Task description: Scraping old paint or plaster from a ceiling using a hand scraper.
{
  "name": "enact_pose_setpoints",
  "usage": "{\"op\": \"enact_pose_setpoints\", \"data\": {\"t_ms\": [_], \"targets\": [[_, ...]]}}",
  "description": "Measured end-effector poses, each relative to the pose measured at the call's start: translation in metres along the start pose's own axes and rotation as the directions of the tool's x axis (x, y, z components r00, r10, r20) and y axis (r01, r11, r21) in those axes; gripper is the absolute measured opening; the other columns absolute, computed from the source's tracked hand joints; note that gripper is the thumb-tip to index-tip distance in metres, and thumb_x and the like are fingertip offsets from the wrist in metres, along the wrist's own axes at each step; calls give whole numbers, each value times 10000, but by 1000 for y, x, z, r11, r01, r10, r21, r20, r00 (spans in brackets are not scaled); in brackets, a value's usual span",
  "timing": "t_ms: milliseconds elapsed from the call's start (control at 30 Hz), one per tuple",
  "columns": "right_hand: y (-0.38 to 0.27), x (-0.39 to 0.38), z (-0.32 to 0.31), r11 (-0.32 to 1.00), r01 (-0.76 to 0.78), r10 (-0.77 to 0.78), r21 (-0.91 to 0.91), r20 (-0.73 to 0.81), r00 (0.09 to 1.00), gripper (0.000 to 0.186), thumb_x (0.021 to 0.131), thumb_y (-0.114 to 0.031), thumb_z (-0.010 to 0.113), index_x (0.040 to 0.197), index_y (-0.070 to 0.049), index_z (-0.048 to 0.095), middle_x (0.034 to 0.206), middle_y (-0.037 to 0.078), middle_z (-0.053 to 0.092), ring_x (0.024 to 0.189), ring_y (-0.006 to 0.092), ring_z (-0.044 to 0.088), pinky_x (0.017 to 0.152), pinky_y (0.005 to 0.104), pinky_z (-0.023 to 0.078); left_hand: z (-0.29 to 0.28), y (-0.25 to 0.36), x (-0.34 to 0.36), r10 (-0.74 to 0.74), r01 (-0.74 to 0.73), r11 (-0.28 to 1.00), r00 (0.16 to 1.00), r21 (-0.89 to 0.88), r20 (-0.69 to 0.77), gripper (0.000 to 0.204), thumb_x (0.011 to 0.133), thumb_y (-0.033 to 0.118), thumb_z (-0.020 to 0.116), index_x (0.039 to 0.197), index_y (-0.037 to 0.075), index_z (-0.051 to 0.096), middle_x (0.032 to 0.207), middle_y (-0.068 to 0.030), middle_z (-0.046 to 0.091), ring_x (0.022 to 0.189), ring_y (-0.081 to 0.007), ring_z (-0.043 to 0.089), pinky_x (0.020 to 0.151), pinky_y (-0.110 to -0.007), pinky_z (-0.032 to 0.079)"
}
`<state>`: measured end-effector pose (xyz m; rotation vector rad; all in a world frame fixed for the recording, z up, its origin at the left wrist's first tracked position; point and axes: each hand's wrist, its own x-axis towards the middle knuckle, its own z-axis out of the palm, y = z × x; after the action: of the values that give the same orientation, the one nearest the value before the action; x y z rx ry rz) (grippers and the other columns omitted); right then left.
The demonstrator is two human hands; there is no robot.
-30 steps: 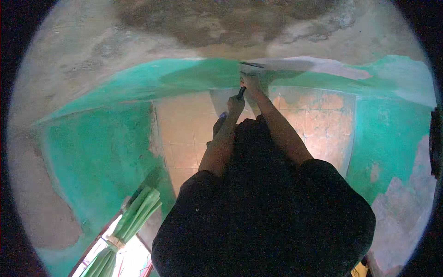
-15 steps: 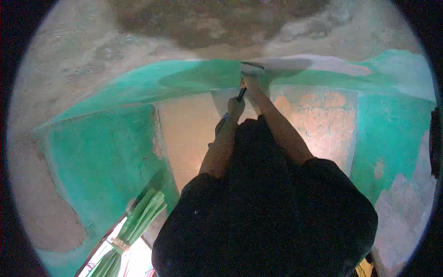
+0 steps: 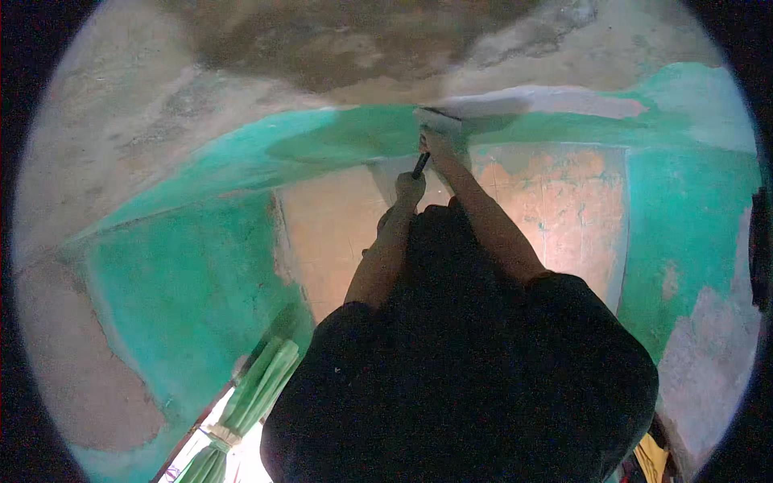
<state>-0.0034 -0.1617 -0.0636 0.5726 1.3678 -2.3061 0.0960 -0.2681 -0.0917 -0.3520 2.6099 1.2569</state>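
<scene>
Near the upper middle, my right hand [image 3: 435,145] is closed on a long-handled tool, just below its wide flat blade [image 3: 441,121]. The blade sits against the green painted band [image 3: 338,129] where it meets a rough grey surface [image 3: 290,56]. Lower on the dark handle [image 3: 419,165], my left hand [image 3: 410,187] is wrapped around it. Both forearms reach up from dark sleeves, and a dark garment fills the lower middle of the view. The blade's contact edge is too small to make out clearly.
Pale orange tiles [image 3: 547,209] lie behind my arms, flanked by patchy green walls [image 3: 177,298]. A gathered green curtain [image 3: 258,378] hangs before a bright window at lower left. A dark object [image 3: 757,249] is at the far right edge, a yellow item [image 3: 648,455] at lower right.
The view has tilted slightly, so the curtain and left wall sit lower and the band's right end higher. Both hands keep their grip, and the blade stays at nearly the same spot.
</scene>
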Motion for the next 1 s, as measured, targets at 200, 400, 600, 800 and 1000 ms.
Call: {"op": "enact_pose_setpoints", "data": {"t_ms": [200, 400, 600, 800, 1000], "targets": [[-7, -10, -15, 825, -221, 0, 520, 391, 920, 179, 791, -183, 490, 647, -115, 410, 555, -19, 333, 462, 98, 333, 448, 237, 297, -10, 21, -1, 78, -82, 981, 997, 177, 30, 259, 712, 268, 533, 559, 59, 522, 499, -105, 498, 448, -267, 500, 425, -366, 363], [-17, -32, 12, 981, 126, -126, 144, -8, 992, 139, 804, -189, 489, 725, -104, 411, 594, -18, 347, 475, 103, 341, 470, 248, 321, -6, 14, -7, 77, -69, 963, 997, 259, -20, 276, 698, 255, 544, 616, -7, 581, 575, -223, 537, 610, -348, 574, 532, -407, 432], [-23, -55, 43, 978, 192, -202, 80, 147, 968, 121, 810, -200, 489, 793, -88, 446, 602, -25, 357, 514, 85, 362, 492, 234, 340, -25, -1, -14, -140, 140, 990, 990, 16, -34, 281, 688, 261, 533, 627, -8, 589, 587, -223, 541, 607, -353, 571, 541, -418, 430], [0, -29, -2, 953, 265, -250, -148, 113, 962, 149, 814, -218, 482, 802, -77, 436, 632, -24, 376, 558, 82, 381, 522, 222, 343, -22, 33, -23, -30, 31, 971, 1000, 238, -6, 285, 684, 266, 527, 633, -8, 589, 599, -216, 550, 617, -355, 572, 544, -421, 422], [-20, -47, 35, 995, 62, -72, 80, 123, 990, 165, 824, -191, 456, 701, -114, 378, 593, -49, 297, 507, 70, 312, 480, 208, 304, -27, 18, -15, -73, 77, 987, 997, 141, -33, 285, 684, 260, 526, 630, -13, 585, 602, -216, 549, 634, -359, 567, 554, -430, 415]]}}
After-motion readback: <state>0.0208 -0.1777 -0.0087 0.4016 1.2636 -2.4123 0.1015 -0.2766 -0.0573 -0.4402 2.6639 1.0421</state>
